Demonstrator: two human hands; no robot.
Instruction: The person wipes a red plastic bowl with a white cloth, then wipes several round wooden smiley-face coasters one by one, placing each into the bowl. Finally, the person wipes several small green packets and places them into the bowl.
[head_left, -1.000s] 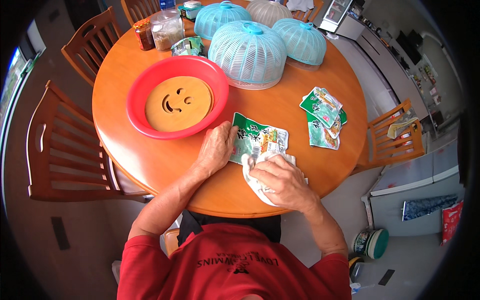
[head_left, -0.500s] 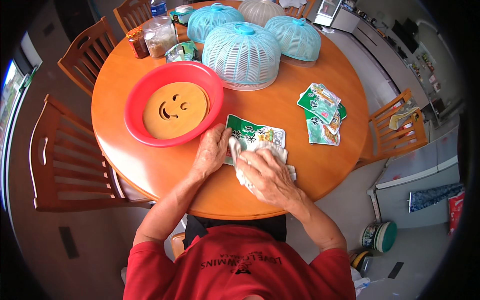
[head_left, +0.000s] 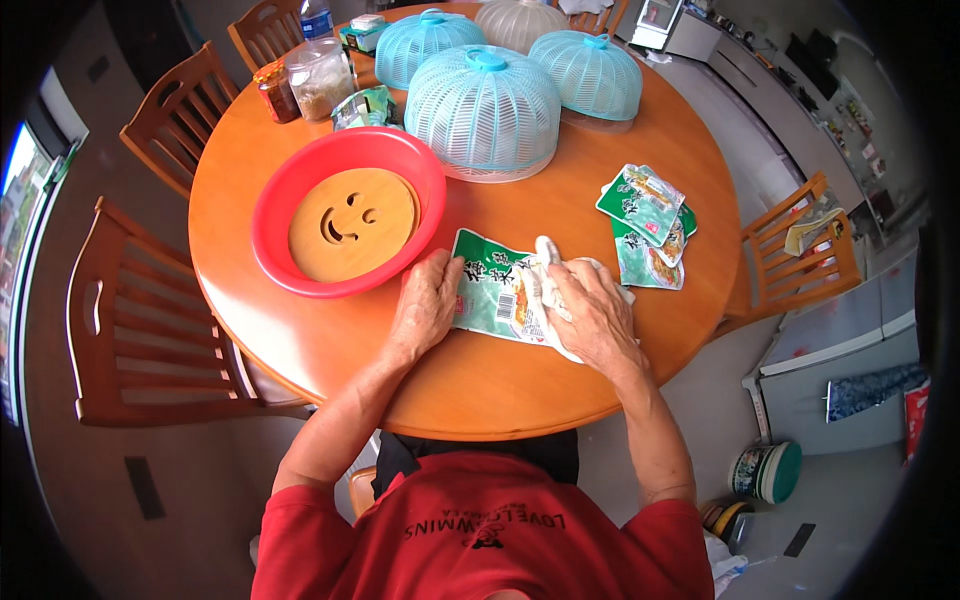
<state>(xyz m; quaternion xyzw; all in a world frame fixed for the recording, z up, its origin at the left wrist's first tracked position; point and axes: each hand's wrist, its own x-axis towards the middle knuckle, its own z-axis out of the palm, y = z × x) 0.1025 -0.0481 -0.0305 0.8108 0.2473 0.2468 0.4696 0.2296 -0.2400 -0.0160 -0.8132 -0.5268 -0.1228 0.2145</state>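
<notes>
A green-and-white food packet lies flat on the table in front of me. My left hand grips its left edge, the fingertips partly hidden. A white cloth is bunched under my right hand, pressed over the packet's right part, which it covers. Just beyond my left hand sits a red plastic basin holding a round wooden board with a cut-out smiling face. Several similar packets lie overlapping to the right.
Blue mesh food covers stand at the far side of the round wooden table, with a pale cover behind. A clear jar, a red-lidded jar and a green bag stand beyond the basin. Wooden chairs surround the table.
My right hand has slid the cloth to the right across the packet, uncovering more of its middle. The left hand stays at the packet's left edge.
</notes>
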